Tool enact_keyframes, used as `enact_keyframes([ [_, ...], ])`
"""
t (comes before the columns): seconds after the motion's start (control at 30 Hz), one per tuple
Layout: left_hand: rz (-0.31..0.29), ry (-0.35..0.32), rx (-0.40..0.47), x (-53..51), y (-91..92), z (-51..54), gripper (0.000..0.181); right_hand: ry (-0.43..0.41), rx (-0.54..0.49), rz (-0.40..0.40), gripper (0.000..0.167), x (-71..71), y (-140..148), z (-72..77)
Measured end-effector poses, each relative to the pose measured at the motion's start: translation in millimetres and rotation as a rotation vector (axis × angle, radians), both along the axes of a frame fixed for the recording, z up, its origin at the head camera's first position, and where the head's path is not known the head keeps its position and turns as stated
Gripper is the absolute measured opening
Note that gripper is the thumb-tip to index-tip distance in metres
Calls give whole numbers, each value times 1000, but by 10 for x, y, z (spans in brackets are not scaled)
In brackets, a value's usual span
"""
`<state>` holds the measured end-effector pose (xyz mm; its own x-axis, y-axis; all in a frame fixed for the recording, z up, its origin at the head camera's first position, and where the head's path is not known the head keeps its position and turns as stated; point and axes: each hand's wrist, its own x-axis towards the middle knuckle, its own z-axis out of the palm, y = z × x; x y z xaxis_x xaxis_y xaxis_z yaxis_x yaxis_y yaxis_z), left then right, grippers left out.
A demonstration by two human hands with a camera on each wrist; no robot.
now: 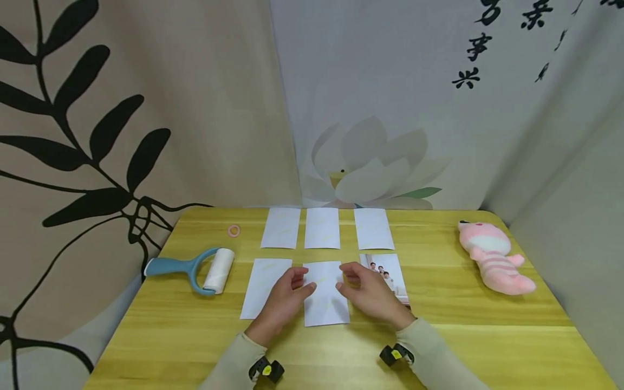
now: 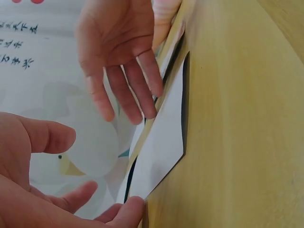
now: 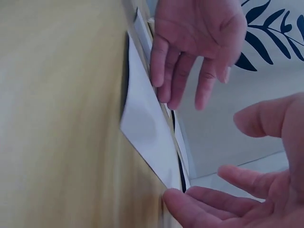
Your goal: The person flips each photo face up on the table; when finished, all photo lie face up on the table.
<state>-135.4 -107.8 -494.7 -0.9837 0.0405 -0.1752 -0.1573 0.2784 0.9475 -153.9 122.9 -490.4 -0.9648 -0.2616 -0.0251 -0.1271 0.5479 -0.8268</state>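
A white card (image 1: 325, 303) lies in the middle of the front row on the table, its surface blank apart from faint yellowish marks. My left hand (image 1: 283, 300) is at its left side, fingers loosely bent and thumb apart. On the opposite side my right hand (image 1: 372, 292) mirrors it, thumb also spread. Both wrist views show fingertips of the left hand (image 2: 42, 166) and right hand (image 3: 266, 175) at the card's edges, pinching nothing. Partly under my right forearm is a photo card (image 1: 392, 268) with small figures. Left of the middle card is another white card (image 1: 263, 279).
Behind stand three more white cards in a row: left (image 1: 281, 227), middle (image 1: 322, 228) and right (image 1: 374, 228). A lint roller (image 1: 195, 268) with blue handle lies left, a small pink ring (image 1: 234, 231) behind it. At right is a pink plush toy (image 1: 494, 257). Curtains border the table (image 1: 463, 352).
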Motion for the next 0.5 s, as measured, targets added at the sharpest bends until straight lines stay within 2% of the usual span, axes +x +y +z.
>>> enact_keyframes([
  [0.3,-2,-23,39,-17,26,-24,51,-1,15,39,49,37,-22,-52],
  [0.5,4,-11,75,-33,53,-10,50,6,39,106,61,65,-16,-45],
])
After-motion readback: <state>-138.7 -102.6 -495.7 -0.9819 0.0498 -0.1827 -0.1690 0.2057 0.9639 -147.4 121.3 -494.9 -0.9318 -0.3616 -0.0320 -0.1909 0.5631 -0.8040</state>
